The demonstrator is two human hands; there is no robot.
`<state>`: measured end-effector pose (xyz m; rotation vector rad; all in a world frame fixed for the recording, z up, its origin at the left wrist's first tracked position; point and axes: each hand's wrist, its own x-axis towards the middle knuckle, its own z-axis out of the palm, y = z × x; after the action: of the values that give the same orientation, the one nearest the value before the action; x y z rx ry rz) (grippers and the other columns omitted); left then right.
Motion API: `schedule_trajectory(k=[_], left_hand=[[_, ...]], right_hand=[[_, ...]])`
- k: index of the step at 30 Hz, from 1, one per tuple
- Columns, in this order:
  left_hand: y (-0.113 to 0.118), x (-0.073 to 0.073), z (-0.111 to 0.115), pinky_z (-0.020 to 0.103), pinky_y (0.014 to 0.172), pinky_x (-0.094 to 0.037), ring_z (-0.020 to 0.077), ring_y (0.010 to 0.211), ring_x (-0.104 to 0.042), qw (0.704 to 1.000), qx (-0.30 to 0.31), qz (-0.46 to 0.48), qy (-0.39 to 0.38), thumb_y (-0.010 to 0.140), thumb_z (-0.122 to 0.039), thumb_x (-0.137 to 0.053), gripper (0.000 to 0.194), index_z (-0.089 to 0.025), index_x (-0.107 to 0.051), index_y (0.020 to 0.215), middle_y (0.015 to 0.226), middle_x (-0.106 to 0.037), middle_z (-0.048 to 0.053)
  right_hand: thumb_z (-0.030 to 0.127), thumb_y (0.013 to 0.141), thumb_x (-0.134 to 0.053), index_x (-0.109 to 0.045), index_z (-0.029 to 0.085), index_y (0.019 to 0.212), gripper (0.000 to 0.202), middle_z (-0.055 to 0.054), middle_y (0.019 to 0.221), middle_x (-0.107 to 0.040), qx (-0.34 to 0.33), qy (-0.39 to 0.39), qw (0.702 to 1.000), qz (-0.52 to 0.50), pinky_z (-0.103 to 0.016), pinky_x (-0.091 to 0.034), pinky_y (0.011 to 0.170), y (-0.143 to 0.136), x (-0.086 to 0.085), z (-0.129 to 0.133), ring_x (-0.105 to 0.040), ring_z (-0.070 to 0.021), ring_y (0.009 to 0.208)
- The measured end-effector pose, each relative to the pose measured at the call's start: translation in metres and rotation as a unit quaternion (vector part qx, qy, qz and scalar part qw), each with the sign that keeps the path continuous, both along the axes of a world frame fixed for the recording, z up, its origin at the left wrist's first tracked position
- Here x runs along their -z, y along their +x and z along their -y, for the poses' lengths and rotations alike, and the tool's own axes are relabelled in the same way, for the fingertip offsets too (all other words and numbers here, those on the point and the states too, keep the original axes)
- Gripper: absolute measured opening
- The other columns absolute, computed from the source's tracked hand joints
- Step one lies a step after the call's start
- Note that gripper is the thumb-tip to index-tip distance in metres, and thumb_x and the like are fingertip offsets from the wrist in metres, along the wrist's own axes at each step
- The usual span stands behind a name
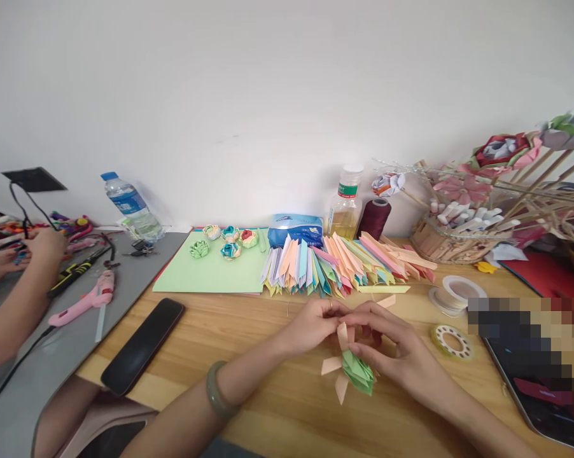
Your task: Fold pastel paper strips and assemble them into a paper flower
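Observation:
Before me a folded paper flower (358, 372) is held just over the wooden table, with a green cluster of petals and several peach strips sticking out. My right hand (399, 343) grips it from the right, thumb against the green part. From the left, my left hand (315, 327) has its fingers closed in a pinch at the flower's upper peach strips; a ring shows on one finger. The fingertips of both hands meet there and partly hide what they pinch. Beyond the hands lies a long row of folded paper strips (306, 270) in many colours.
Finished paper flowers (230, 251) sit on a green sheet (196, 277). A black phone (144, 346) lies at left, tape rolls (453, 342) and a tablet (545, 388) at right. Another person's hand (46, 248) works at far left, near a pink glue gun (89, 300).

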<state>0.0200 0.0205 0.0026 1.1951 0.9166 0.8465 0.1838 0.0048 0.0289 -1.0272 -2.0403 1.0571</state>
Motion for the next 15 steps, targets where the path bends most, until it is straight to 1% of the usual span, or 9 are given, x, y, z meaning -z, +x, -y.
schedule_trajectory(k=[3,5,7,10,12,13,15], left_hand=[[0.003,0.001,0.000,0.025,0.069,-0.040,0.0130,0.070,-0.055,1.000,0.009,-0.013,0.026,0.068,-0.012,-0.051,0.015,-0.014,-0.064,0.073,0.072,-0.063,0.001],[0.004,0.001,0.001,0.026,0.069,-0.041,0.0134,0.071,-0.055,0.999,-0.002,-0.026,0.038,0.069,-0.012,-0.051,0.014,-0.013,-0.063,0.075,0.073,-0.062,0.002],[0.004,0.000,0.004,0.026,0.068,-0.043,0.0136,0.070,-0.056,0.998,-0.041,-0.033,0.047,0.071,-0.014,-0.050,0.015,-0.013,-0.061,0.081,0.074,-0.061,0.003],[0.003,-0.005,0.010,0.026,0.067,-0.044,0.0140,0.073,-0.057,0.990,-0.122,-0.026,0.074,0.075,-0.018,-0.048,0.014,-0.014,-0.056,0.086,0.077,-0.060,0.003],[0.002,-0.010,0.016,0.027,0.072,-0.045,0.0151,0.079,-0.057,0.979,-0.154,-0.044,0.129,0.076,-0.019,-0.050,0.010,-0.015,-0.054,0.084,0.083,-0.060,0.005],[0.002,-0.012,0.019,0.028,0.073,-0.045,0.0154,0.079,-0.057,0.973,-0.150,-0.071,0.162,0.075,-0.020,-0.051,0.010,-0.015,-0.055,0.084,0.083,-0.061,0.005],[0.003,-0.014,0.024,0.030,0.077,-0.044,0.0169,0.082,-0.056,0.951,-0.142,-0.129,0.241,0.072,-0.019,-0.056,0.012,-0.016,-0.057,0.084,0.085,-0.063,0.005]], right_hand=[[0.032,0.080,-0.053,-0.064,0.022,0.086,0.015,-0.003,0.084,-0.059,-0.002,-0.002,1.000,0.022,-0.026,-0.043,0.058,-0.005,0.001,0.002,-0.052,-0.0137,0.065],[0.032,0.080,-0.052,-0.063,0.021,0.082,0.015,-0.003,0.079,-0.059,0.011,-0.003,1.000,0.027,-0.025,-0.041,0.054,-0.007,0.002,0.003,-0.050,-0.0128,0.060],[0.033,0.080,-0.053,-0.061,0.020,0.079,0.016,-0.002,0.076,-0.059,0.028,0.001,0.999,0.020,-0.024,-0.040,0.052,-0.008,0.004,0.002,-0.050,-0.0131,0.060],[0.034,0.080,-0.054,-0.061,0.020,0.077,0.016,-0.003,0.075,-0.059,0.063,0.018,0.998,-0.012,-0.024,-0.042,0.054,-0.004,0.007,-0.001,-0.053,-0.0144,0.065],[0.034,0.079,-0.056,-0.061,0.021,0.079,0.014,-0.002,0.075,-0.060,0.098,0.042,0.994,-0.036,-0.024,-0.043,0.055,0.001,0.010,-0.004,-0.054,-0.0146,0.066],[0.033,0.078,-0.058,-0.061,0.021,0.081,0.012,-0.002,0.076,-0.060,0.115,0.062,0.990,-0.044,-0.024,-0.043,0.055,0.003,0.011,-0.005,-0.053,-0.0145,0.065],[0.030,0.077,-0.060,-0.061,0.022,0.083,0.010,-0.001,0.077,-0.060,0.136,0.121,0.982,-0.049,-0.025,-0.043,0.057,0.008,0.013,-0.006,-0.054,-0.0149,0.067]])
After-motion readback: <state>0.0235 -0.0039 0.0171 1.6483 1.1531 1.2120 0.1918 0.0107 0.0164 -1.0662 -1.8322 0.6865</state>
